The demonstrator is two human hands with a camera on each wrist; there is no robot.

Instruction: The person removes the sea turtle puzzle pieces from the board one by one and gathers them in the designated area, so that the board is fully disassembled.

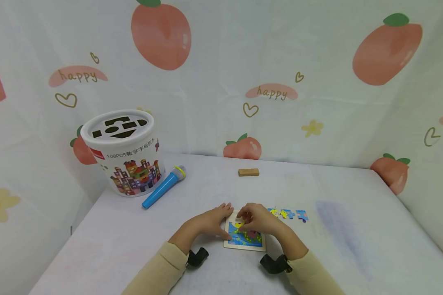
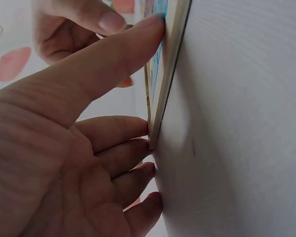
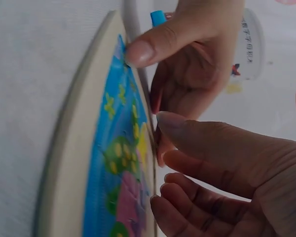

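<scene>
A small jigsaw puzzle (image 1: 245, 240) in a pale wooden frame lies flat on the table, its picture blue with green, pink and yellow parts. My left hand (image 1: 211, 221) rests along its left side; the thumb (image 2: 133, 39) presses on the near left corner, and the other fingers reach the frame's edge. Over the upper part bends my right hand (image 1: 263, 219), thumb and fingertips close to the puzzle surface. In the right wrist view its thumb (image 3: 207, 138) and forefinger stand apart, with no piece showing between them. Several loose puzzle pieces (image 1: 288, 214) lie just right of the frame.
Behind the puzzle sits a small wooden block (image 1: 248, 172). A blue toy microphone (image 1: 162, 190) lies at the left, against a white bucket (image 1: 123, 153) with a slotted lid. A fruit-printed cloth (image 1: 206, 102) hangs at the table's back edge.
</scene>
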